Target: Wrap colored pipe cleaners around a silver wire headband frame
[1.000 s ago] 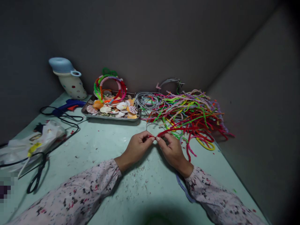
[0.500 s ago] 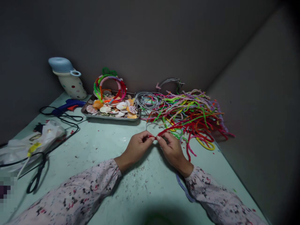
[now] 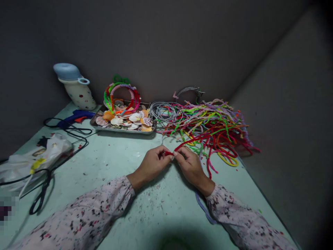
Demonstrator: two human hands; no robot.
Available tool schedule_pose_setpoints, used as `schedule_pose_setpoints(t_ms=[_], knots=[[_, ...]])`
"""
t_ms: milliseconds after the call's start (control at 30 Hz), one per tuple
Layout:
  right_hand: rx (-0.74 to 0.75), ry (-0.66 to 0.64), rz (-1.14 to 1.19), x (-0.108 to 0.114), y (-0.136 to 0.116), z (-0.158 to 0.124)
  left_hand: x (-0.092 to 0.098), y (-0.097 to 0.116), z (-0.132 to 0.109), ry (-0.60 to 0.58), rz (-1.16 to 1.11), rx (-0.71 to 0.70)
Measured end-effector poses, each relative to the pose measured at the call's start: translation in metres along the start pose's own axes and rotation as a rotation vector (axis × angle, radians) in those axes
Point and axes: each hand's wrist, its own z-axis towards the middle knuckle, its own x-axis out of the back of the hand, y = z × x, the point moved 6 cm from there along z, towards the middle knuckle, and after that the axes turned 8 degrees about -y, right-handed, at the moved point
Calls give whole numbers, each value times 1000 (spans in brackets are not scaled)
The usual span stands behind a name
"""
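My left hand [image 3: 152,164] and my right hand [image 3: 191,165] meet fingertip to fingertip over the pale green table [image 3: 114,163]. Both pinch a red pipe cleaner [image 3: 191,140], which runs up and right from my fingers into the heap of coloured pipe cleaners [image 3: 210,125]. A thin grey wire loop [image 3: 166,138] shows just beyond my left fingers; whether my left hand also holds it I cannot tell.
A metal tray [image 3: 122,129] of seashells with wrapped coloured hoops [image 3: 122,97] stands at the back. Grey wire coils [image 3: 162,110] lie beside it. A blue glue gun [image 3: 75,116], black cords, scissors [image 3: 41,194], a plastic bag [image 3: 33,158] and a white jug [image 3: 76,86] occupy the left.
My fingers have shifted slightly on the red pipe cleaner, and its strand now lies a little lower toward the heap. Nothing else has moved.
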Motion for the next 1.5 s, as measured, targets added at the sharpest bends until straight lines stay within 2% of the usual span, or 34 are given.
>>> schedule_pose_setpoints(t_ms=[400, 967, 1167, 1300, 1500], knots=[[27, -35, -45, -2, 0, -1, -1, 2, -1, 32, 48, 30], [54, 2, -71, 0, -6, -1, 2, -1, 0, 65, 19, 24], [177, 97, -117, 6, -17, -5, 6, -1, 1, 94, -55, 31], [283, 83, -182, 4, -22, -8, 7, -3, 1, 105, -76, 33], [301, 101, -220, 5, -19, -8, 6, -1, 0, 83, -91, 6]])
